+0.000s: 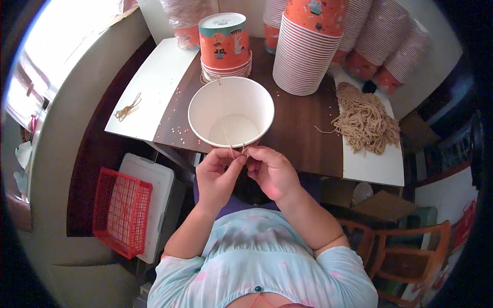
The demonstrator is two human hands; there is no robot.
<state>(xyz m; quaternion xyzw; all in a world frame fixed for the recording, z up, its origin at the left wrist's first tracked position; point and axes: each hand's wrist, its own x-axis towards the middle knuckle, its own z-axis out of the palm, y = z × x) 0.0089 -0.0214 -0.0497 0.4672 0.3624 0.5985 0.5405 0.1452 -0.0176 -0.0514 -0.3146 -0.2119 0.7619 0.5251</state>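
Left hand point(215, 177) and right hand point(276, 173): fingers pinched cord point(232, 151) at paper bucket's point(231, 97) rim, surface's point(305, 131) near edge. Apparently tying; next move likely called for even tension.

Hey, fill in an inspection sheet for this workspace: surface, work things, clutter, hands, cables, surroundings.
Surface: brown tabletop with white side panels.
Work things: open white paper bucket, thin tan cord at its near rim; tangled tan cord pile at right; inverted orange paper buckets stacked behind.
Clutter: small pinkish-white bits, mostly left of the bucket.
Hands: left hand and right hand both pinch the thin tan cord.
Cables: nothing seen.
Surroundings: red plastic mesh basket at left, brown wooden chair at right.
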